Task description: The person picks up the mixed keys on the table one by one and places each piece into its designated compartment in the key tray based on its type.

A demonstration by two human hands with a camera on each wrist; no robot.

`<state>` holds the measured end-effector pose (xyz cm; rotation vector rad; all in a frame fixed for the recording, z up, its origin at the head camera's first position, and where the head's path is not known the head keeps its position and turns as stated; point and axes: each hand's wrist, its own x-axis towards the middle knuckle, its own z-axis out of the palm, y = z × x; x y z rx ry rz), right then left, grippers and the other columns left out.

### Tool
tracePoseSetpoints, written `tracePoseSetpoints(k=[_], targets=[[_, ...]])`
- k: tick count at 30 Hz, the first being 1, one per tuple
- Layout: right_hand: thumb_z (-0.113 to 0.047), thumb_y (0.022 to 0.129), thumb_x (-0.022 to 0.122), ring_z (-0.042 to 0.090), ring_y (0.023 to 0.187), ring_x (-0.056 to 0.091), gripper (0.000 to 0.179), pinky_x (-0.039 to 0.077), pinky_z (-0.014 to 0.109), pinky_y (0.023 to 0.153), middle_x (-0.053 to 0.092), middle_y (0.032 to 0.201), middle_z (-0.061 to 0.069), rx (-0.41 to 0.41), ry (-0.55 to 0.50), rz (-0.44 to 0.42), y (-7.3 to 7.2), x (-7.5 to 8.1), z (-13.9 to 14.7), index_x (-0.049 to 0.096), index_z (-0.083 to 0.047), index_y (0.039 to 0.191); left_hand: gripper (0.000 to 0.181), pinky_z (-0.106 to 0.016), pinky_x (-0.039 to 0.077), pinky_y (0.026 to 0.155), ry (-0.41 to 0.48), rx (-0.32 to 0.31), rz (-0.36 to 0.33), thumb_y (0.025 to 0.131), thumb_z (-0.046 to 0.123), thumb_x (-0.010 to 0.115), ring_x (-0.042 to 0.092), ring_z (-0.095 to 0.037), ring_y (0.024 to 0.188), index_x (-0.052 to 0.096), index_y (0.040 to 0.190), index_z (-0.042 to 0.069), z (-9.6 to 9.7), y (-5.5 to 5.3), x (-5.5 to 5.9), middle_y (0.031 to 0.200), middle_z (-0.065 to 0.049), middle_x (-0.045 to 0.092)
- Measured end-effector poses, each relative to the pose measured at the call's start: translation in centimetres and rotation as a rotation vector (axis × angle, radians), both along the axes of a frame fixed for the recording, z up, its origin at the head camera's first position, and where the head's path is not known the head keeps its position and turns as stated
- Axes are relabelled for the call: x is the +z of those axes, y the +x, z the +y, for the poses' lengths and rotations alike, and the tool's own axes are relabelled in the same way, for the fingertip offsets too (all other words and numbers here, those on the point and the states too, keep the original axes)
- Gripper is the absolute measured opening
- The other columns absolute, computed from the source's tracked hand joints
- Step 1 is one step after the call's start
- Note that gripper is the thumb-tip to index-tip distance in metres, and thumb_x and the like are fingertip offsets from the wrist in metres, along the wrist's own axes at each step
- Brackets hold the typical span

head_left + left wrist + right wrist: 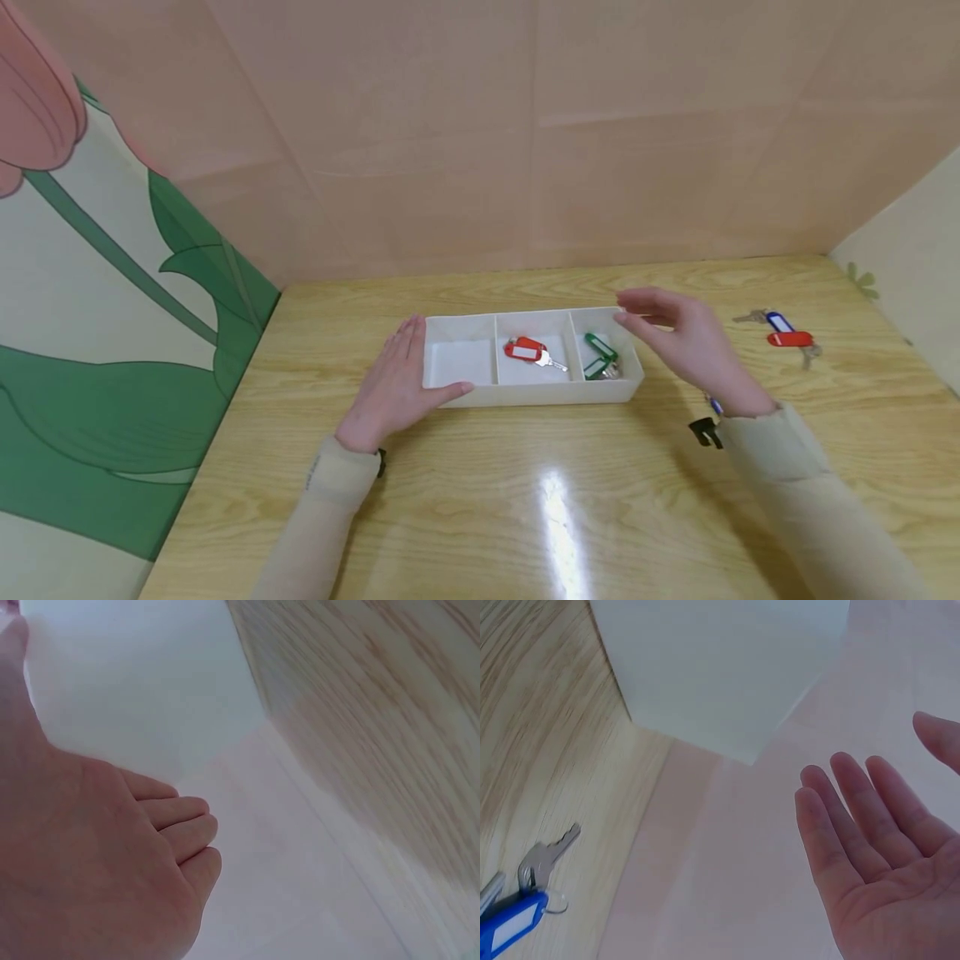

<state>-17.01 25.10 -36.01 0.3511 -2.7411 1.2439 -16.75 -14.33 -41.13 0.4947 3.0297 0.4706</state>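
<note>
A white tray (536, 395) with three compartments stands on the wooden table. My left hand (392, 385) lies along its left end, fingers straight and the thumb over the front wall. At the tray's right end hovers my right hand (684, 340), its fingers loosely bent and holding nothing; the right wrist view shows those fingers apart from the tray. Inside the middle compartment lie red key tags (523, 352) with a silver key (553, 362). Green key tags (600, 346) with keys fill part of the right compartment, while the left one shows only its bare floor.
Right of my right hand, a blue key tag (778, 322) and a red key tag (791, 339) with keys lie on the table (480, 500). Another blue tag (716, 406) is partly hidden by my right wrist. A pinkish wall covering (450, 167) rises behind.
</note>
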Motion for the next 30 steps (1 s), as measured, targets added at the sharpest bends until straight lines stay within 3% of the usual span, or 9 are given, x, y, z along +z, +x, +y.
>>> tracePoseSetpoints(k=[10, 13, 16, 24, 26, 29, 30], targets=[[-0.048, 0.100, 0.063, 0.033, 0.120, 0.060, 0.052, 0.052, 0.050, 0.095, 0.063, 0.135, 0.010, -0.030, 0.001, -0.045, 0.5, 0.0, 1.4, 0.062, -0.014, 0.139, 0.129, -0.039, 0.006, 0.124, -0.019, -0.001, 0.013, 0.081, 0.093, 0.039, 0.003, -0.025, 0.155, 0.005, 0.161, -0.002, 0.2, 0.2, 0.1, 0.169, -0.017, 0.006], [-0.047, 0.100, 0.063, 0.034, 0.121, 0.060, 0.053, 0.053, 0.032, 0.093, 0.063, 0.135, 0.011, -0.044, 0.005, -0.043, 0.6, 0.0, 1.9, 0.062, -0.013, 0.139, 0.129, -0.039, 0.005, 0.124, -0.027, 0.000, 0.010, 0.081, 0.093, 0.037, 0.002, -0.025, 0.155, 0.004, 0.161, -0.002, 0.3, 0.2, 0.2, 0.169, -0.017, 0.005], [-0.046, 0.100, 0.063, 0.035, 0.120, 0.060, 0.052, 0.045, 0.013, 0.086, 0.065, 0.133, 0.011, -0.056, 0.014, -0.030, 0.6, 0.0, 2.5, 0.062, -0.011, 0.139, 0.129, -0.040, 0.004, 0.124, -0.035, -0.001, 0.007, 0.080, 0.093, 0.037, 0.001, -0.026, 0.155, 0.004, 0.161, -0.002, 0.4, 0.2, 0.3, 0.169, -0.017, 0.003], [-0.045, 0.100, 0.063, 0.040, 0.121, 0.059, 0.053, 0.040, 0.009, 0.082, 0.062, 0.136, 0.017, -0.094, 0.053, -0.032, 0.7, -0.1, 4.2, 0.062, -0.009, 0.139, 0.129, -0.040, 0.002, 0.124, -0.044, 0.009, -0.006, 0.080, 0.093, 0.037, -0.001, -0.027, 0.154, 0.004, 0.161, -0.002, 0.4, 0.2, 0.5, 0.169, -0.017, 0.001], [-0.046, 0.100, 0.063, 0.041, 0.121, 0.058, 0.054, 0.044, 0.015, 0.085, 0.062, 0.136, 0.018, -0.115, 0.061, -0.028, 0.8, -0.1, 4.7, 0.062, -0.008, 0.139, 0.129, -0.040, 0.002, 0.124, -0.044, 0.007, -0.008, 0.080, 0.093, 0.037, -0.001, -0.026, 0.154, 0.003, 0.161, -0.002, 0.4, 0.2, 0.5, 0.169, -0.016, 0.001], [-0.046, 0.100, 0.064, 0.039, 0.119, 0.060, 0.054, 0.045, 0.016, 0.083, 0.063, 0.135, 0.018, -0.153, 0.074, -0.015, 0.9, -0.2, 5.6, 0.063, -0.009, 0.139, 0.129, -0.040, 0.002, 0.124, -0.040, 0.004, -0.005, 0.081, 0.093, 0.038, -0.001, -0.026, 0.154, 0.003, 0.161, -0.002, 0.4, 0.2, 0.5, 0.169, -0.016, 0.001], [-0.046, 0.100, 0.064, 0.033, 0.118, 0.061, 0.053, 0.045, 0.016, 0.083, 0.063, 0.135, 0.017, -0.163, 0.077, -0.010, 1.0, -0.2, 5.9, 0.063, -0.010, 0.139, 0.129, -0.040, 0.003, 0.124, -0.038, 0.005, -0.004, 0.081, 0.092, 0.039, -0.001, -0.026, 0.155, 0.003, 0.161, -0.001, 0.5, 0.2, 0.5, 0.169, -0.016, 0.001]])
